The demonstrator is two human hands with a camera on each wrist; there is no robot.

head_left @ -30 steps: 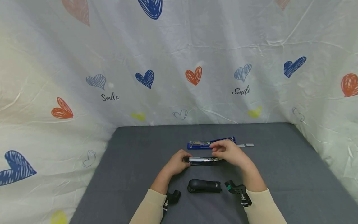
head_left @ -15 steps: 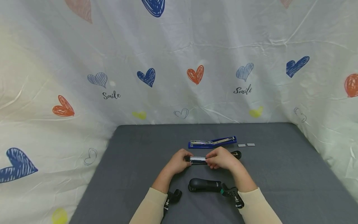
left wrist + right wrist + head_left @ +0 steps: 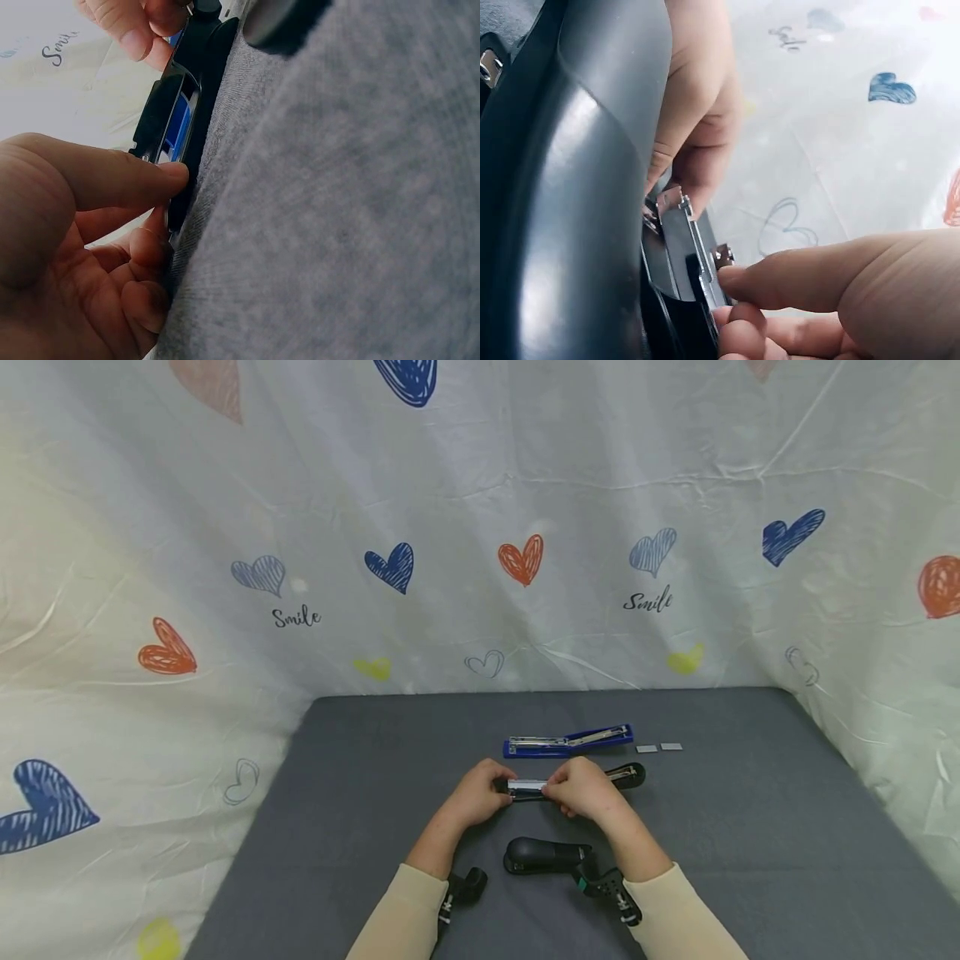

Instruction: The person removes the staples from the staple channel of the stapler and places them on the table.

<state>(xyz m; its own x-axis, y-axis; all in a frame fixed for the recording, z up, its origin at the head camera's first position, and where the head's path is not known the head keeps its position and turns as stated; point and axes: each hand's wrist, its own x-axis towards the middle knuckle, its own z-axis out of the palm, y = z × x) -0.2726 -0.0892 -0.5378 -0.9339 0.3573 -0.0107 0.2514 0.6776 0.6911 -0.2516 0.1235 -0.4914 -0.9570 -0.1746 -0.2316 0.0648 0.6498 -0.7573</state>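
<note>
An opened black stapler (image 3: 627, 776) lies across the middle of the table, its silver staple channel (image 3: 527, 786) facing up. My left hand (image 3: 476, 795) grips its left end, thumb on the near side and fingers beyond. In the left wrist view that thumb (image 3: 172, 174) presses the stapler's side. My right hand (image 3: 583, 787) pinches at the middle of the channel, thumb and fingertips together. In the right wrist view its thumb (image 3: 739, 283) lies right at a small metal tab (image 3: 724, 256) on the channel; I cannot tell whether a staple strip is between the fingertips.
Behind it lies an opened blue stapler (image 3: 567, 742), with two small staple strips (image 3: 647, 749) to its right. A closed black stapler (image 3: 543, 857) lies nearer me, below the right wrist's camera mount. A white curtain (image 3: 450, 635) with printed hearts hangs behind the grey table (image 3: 375, 735).
My right hand has come down from near the blue stapler onto the black stapler's channel and slid left along it, uncovering the black stapler's right end. The left hand has kept its place.
</note>
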